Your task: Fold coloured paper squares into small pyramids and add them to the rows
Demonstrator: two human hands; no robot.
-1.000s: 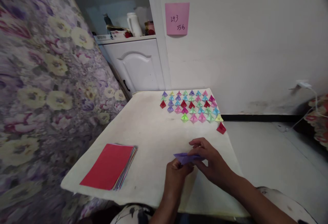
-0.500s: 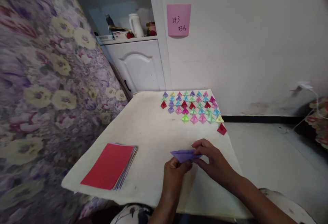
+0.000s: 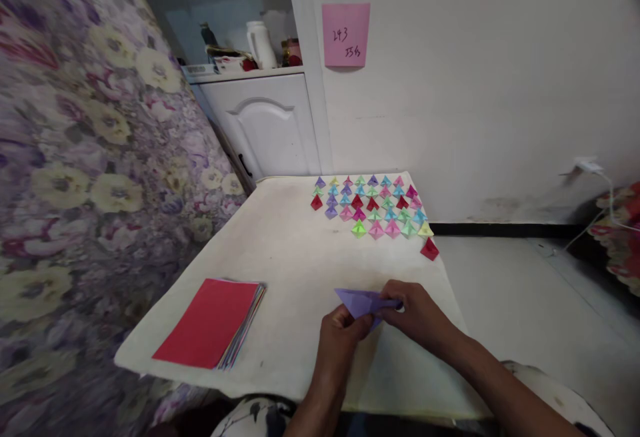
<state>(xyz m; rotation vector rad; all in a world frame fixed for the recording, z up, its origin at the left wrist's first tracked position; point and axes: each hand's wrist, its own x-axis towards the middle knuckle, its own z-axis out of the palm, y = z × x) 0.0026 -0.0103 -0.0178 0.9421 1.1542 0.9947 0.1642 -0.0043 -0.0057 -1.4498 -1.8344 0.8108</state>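
A folded piece of purple origami paper [image 3: 359,302] is held above the front right part of the table, one pointed corner aimed left. My left hand [image 3: 343,330] grips its lower edge, thumb in front and fingers behind. At the paper's right end, my right hand [image 3: 407,304] pinches it between thumb and fingers. Both hands are closed on the same sheet. Some of the right fingertips are hidden behind the paper.
Rows of small folded paper shapes [image 3: 373,205] in many colours stand at the table's back right. A stack of coloured paper [image 3: 207,324], red on top, lies at front left. The pale table [image 3: 280,237] meets a wall; a floral curtain [image 3: 115,190] hangs at left.
My right fingers have closed down onto the paper's right end, where they were more spread. The purple paper has tilted, showing more of its face. The view has shifted slightly.
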